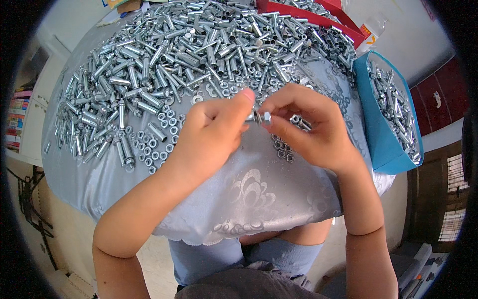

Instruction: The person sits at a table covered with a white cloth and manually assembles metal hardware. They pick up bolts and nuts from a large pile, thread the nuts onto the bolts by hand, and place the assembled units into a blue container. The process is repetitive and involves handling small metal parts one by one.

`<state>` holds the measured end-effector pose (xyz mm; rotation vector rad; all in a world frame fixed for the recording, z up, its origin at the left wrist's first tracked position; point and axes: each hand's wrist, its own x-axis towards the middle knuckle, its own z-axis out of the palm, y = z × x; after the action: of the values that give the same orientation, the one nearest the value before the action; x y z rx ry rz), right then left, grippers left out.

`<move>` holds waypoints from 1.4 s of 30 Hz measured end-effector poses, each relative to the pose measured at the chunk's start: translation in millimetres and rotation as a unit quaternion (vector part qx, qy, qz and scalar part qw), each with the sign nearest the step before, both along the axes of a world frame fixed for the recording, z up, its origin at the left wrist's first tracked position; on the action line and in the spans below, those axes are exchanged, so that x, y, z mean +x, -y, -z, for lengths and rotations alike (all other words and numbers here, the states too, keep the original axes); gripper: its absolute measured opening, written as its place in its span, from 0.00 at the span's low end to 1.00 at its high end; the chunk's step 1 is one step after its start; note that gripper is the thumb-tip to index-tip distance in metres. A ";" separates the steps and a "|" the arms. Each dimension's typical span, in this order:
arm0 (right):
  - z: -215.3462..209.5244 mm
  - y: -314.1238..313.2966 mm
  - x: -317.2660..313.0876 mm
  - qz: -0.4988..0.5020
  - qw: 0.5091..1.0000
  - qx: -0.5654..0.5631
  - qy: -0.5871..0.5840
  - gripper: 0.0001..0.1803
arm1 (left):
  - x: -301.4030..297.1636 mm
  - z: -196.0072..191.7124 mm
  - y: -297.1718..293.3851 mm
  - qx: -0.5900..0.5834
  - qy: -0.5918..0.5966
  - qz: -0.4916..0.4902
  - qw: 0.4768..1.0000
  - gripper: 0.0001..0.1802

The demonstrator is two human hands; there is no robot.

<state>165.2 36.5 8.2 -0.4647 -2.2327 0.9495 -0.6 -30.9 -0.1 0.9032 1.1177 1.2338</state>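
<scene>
My left hand (211, 132) is closed around a shiny metal anchor bolt (251, 118), its thumb pointing up and most of the shank hidden in the fist. My right hand (313, 127) pinches the bolt's hex-nut end (267, 118) between thumb and fingertips, where washers show. A second metal bolt or sleeve (301, 122) shows by the curled fingers of my right hand; how it is held I cannot tell. Loose hex nuts (284, 149) lie under my right hand, and more nuts (152, 149) lie left of my left wrist.
A big heap of bolts and sleeves (199, 45) covers the far table. At the right edge stands a blue box (393, 154) of metal fasteners. Behind are a red box (343, 25) with more and a plastic bottle (372, 31). A shiny patterned cloth (259, 199) drapes the round table.
</scene>
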 end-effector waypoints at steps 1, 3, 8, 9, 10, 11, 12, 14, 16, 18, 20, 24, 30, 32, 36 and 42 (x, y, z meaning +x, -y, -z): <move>-0.9 -1.3 1.5 -0.001 1.000 0.018 0.024 0.17 | -0.9 1.7 0.3 0.017 -0.015 0.016 1.000 0.26; -3.5 0.5 2.3 0.003 0.999 0.013 0.045 0.19 | 1.4 -0.7 0.8 0.006 -0.030 0.008 1.000 0.26; -11.2 7.2 2.9 -0.022 0.997 -0.079 -0.011 0.26 | 0.7 -4.2 -0.1 -0.020 -0.005 -0.008 1.000 0.25; -11.6 7.9 3.2 -0.019 0.997 -0.077 -0.023 0.26 | 0.7 -3.7 -0.6 -0.021 -0.001 -0.005 1.000 0.25; -11.9 8.9 3.5 -0.016 0.997 -0.074 -0.034 0.27 | 0.7 -3.1 -1.1 -0.022 0.003 -0.003 1.000 0.25; -11.8 9.5 3.7 -0.013 0.996 -0.072 -0.046 0.28 | 0.4 -2.1 -1.7 -0.029 0.014 -0.004 0.999 0.25; -11.7 9.2 3.5 -0.009 0.998 -0.058 -0.036 0.26 | -0.5 -1.4 -2.0 -0.036 0.025 -0.006 0.999 0.25; -10.8 7.8 2.6 -0.002 0.999 -0.031 -0.016 0.24 | -0.5 -1.5 -1.7 -0.040 0.035 -0.011 0.999 0.24; -9.2 5.7 2.0 0.004 1.000 0.015 -0.019 0.19 | 0.7 -2.6 -1.7 -0.034 0.034 -0.013 0.999 0.24; -9.3 5.4 1.8 0.010 0.999 0.038 -0.019 0.16 | 1.2 -2.8 -2.2 -0.036 0.031 -0.007 0.999 0.24; -10.9 6.1 1.6 0.016 0.999 0.040 -0.014 0.15 | 0.2 -1.5 -1.9 -0.041 0.020 -0.003 0.999 0.23; -10.3 5.8 1.9 0.036 0.998 0.049 -0.010 0.12 | -1.0 0.8 -1.8 -0.036 0.020 0.005 0.999 0.23; -10.1 4.8 1.4 0.041 0.997 0.067 -0.019 0.10 | -1.4 -2.9 -1.2 -0.026 0.011 0.012 1.000 0.25; -9.4 4.9 1.3 0.045 0.997 0.064 -0.017 0.09 | -0.9 -1.8 -1.2 -0.026 0.011 0.011 1.000 0.25; -11.1 3.2 2.1 0.032 0.997 0.075 -0.012 0.10 | 0.7 -2.7 -1.6 -0.027 0.006 0.002 1.000 0.25; -13.9 1.7 3.8 0.020 0.995 0.102 -0.008 0.12 | -0.5 0.2 -2.7 -0.018 -0.021 0.012 1.000 0.25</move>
<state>169.0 34.8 22.1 -0.4052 -2.2675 0.6925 -1.1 -28.2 -0.4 0.9159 1.1551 1.1775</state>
